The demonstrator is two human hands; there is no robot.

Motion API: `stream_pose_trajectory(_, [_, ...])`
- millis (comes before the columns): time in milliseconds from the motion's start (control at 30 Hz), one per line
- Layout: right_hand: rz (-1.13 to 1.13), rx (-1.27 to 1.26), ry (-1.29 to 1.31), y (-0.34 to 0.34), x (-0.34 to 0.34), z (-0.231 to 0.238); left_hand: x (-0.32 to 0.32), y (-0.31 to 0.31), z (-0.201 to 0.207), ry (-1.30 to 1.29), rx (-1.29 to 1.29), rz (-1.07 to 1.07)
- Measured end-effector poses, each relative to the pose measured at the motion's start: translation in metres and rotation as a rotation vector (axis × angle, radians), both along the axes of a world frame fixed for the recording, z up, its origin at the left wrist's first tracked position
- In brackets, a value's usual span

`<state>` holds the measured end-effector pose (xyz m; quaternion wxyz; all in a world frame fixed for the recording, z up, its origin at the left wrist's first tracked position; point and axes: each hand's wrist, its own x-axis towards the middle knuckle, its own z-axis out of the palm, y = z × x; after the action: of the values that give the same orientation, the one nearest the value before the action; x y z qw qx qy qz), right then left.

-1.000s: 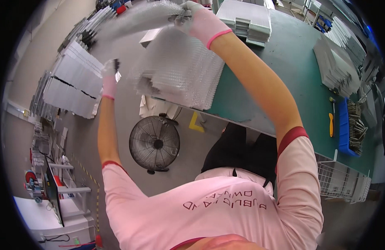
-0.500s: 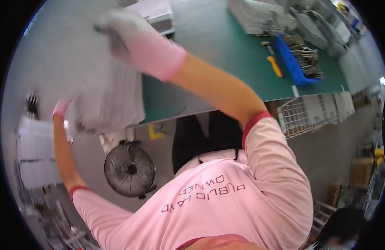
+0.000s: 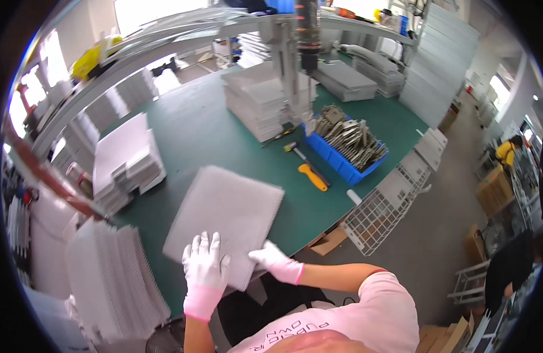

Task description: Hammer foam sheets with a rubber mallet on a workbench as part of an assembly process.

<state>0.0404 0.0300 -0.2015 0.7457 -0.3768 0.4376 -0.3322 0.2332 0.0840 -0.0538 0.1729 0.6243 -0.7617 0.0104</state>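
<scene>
Head view: a pale, ridged sheet (image 3: 233, 203) lies at the near edge of the green desk (image 3: 192, 129), left of the middle, its near corner reaching to the edge. The left hand (image 3: 205, 272), in a white and pink glove, rests flat on it with fingers stretched out. The right hand (image 3: 275, 262) is at its near right edge; whether the fingers grip it I cannot tell. To the near left stands a stack of ridged sheets (image 3: 110, 276). Farther right lie an orange-handled tool (image 3: 312, 177) and, just beside it, a blue bin (image 3: 331, 159) of metal pieces (image 3: 351, 138).
</scene>
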Motion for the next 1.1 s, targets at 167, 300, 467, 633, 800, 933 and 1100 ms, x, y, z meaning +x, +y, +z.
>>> stream_pose_trajectory(167, [0.679, 0.291, 0.081, -0.06, -0.055, 0.066, -0.005, -0.074, -0.063, -0.233, 0.398, 0.06])
stream_pose_trajectory(300, [1.006, -0.161, 0.524, -0.176, -0.165, 0.221, -0.011, -0.082, -0.062, -0.291, 0.511, 0.088])
stream_pose_trajectory(467, [0.016, -0.776, 0.624, -0.305, -0.29, 0.412, -0.018, -0.099, -0.038, -0.34, 0.619, 0.076])
stream_pose_trajectory(633, [-0.649, -1.128, 1.159, -0.489, -0.334, 0.495, -0.023, -0.114, -0.035, -0.283, 0.696, 0.13])
stream_pose_trajectory(800, [-0.704, -1.156, 1.509, -0.676, -0.365, 0.51, -0.03, -0.115, -0.03, -0.313, 0.692, 0.184])
stream_pose_trajectory(933, [-0.539, -1.039, 1.39, -0.769, -0.393, 0.503, -0.041, -0.112, -0.021, -0.395, 0.521, 0.091])
stream_pose_trajectory(1100, [-0.5, -0.727, 1.661, -0.843, -0.424, 0.501, -0.054, -0.123, -0.021, -0.342, 0.566, 0.176])
